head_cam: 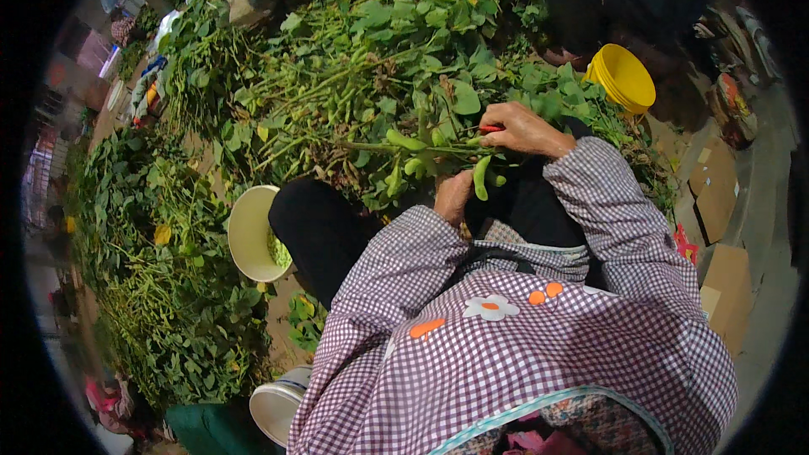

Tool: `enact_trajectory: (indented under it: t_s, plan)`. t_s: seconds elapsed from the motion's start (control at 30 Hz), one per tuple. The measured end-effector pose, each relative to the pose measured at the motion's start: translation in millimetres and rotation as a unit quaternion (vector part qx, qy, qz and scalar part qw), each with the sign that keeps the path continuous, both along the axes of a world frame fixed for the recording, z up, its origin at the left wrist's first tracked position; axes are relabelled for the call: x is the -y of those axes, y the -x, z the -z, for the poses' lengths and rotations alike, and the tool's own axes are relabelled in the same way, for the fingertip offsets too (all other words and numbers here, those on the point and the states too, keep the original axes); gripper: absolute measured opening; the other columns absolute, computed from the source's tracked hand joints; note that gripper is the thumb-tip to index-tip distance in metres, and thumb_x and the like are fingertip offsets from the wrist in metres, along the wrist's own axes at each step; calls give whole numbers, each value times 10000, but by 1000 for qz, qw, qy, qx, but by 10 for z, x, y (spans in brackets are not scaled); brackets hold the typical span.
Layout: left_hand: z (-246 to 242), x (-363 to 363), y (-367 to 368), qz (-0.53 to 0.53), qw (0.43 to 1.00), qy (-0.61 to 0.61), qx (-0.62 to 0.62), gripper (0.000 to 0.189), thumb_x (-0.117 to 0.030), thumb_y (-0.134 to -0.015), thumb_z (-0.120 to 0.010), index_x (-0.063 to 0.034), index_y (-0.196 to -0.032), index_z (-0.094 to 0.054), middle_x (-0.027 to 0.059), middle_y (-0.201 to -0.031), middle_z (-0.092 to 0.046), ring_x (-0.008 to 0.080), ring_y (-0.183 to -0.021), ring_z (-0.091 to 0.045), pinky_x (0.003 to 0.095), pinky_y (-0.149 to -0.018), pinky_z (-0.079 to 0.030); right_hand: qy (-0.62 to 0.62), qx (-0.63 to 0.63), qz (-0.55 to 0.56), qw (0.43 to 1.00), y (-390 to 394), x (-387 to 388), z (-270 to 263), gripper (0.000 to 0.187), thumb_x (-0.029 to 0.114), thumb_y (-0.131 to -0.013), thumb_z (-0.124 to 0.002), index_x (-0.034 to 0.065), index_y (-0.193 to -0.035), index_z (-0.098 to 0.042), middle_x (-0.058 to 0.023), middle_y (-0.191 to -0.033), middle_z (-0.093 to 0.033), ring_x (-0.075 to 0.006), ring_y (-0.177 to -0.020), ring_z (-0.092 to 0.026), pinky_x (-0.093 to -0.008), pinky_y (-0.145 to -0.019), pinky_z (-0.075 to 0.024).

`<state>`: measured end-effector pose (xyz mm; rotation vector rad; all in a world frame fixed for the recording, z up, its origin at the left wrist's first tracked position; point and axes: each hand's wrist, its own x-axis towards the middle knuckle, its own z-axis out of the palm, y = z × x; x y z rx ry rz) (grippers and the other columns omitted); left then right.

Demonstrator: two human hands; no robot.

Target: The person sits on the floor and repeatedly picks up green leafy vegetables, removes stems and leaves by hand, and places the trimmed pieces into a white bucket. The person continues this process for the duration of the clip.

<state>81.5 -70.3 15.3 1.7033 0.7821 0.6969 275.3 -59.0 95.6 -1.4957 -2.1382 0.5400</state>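
A leafy soybean stem (379, 148) with plump green pods (481, 178) lies across the space above my lap. From below, my left hand (454, 197) meets this stem; pods and leaves cover its fingers, so its grip is hidden. At the stem's right end, my right hand (526, 129) is closed around a small red object (491, 129), perhaps a tool handle. Most of that object is inside the fist. Beside my left knee, a cream bucket (243, 234) leans with light green beans or pods (279, 251) inside.
Heaped soybean plants (354, 63) spread ahead, with another pile (177, 284) on my left. A yellow bucket (622, 79) tilts at the far right, near another person in dark clothing (632, 0). A white bucket (275, 411) sits at lower left. Flattened cardboard (727, 291) lies right.
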Motion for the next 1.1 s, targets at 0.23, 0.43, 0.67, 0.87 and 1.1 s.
enact_trajectory:
  t_s: [0.23,0.43,0.67,0.87,1.1]
  plan:
    - [-951,-477,75,14,952,-303,-47,291,-84,-686,-687,-55,-969,-632,142,-854,-648,326,-783,-624,368,-673,-497,-108,-122,99,982,193,171,-851,227,175,-764,-685,-28,-797,-589,-147,-652,-561,-243,-574,-550,-363,-545,-421]
    - [-1172,-1054,163,4,984,-57,170,167,-162,-838,-529,-30,-853,-631,28,-733,-600,142,-607,-553,261,-531,-435,-175,-284,190,924,744,-64,-937,137,36,-786,-638,-24,-883,-561,-47,-724,-597,-80,-689,-563,-247,-614,-477]
    - [510,-1590,433,-67,991,88,75,94,-133,-788,-620,-76,-862,-614,6,-687,-561,145,-595,-531,295,-531,-435,-102,-159,283,940,1153,-684,472,162,151,-785,-628,10,-851,-580,-178,-654,-592,-296,-563,-594,-385,-509,-438]
    - [614,-1419,551,-78,992,-72,-69,76,-71,-802,-603,-23,-757,-565,30,-613,-535,151,-510,-477,288,-476,-393,-150,-188,314,918,1090,-723,784,162,163,-804,-626,9,-793,-576,-157,-593,-550,-291,-496,-539,-376,-470,-413]
    - [-169,-460,918,-388,828,371,163,209,-287,-877,-569,-117,-757,-545,-12,-599,-470,86,-457,-398,244,-403,-285,-163,-249,289,910,1320,-641,910,161,161,-838,-628,14,-889,-585,-147,-682,-604,-260,-566,-588,-364,-509,-452]
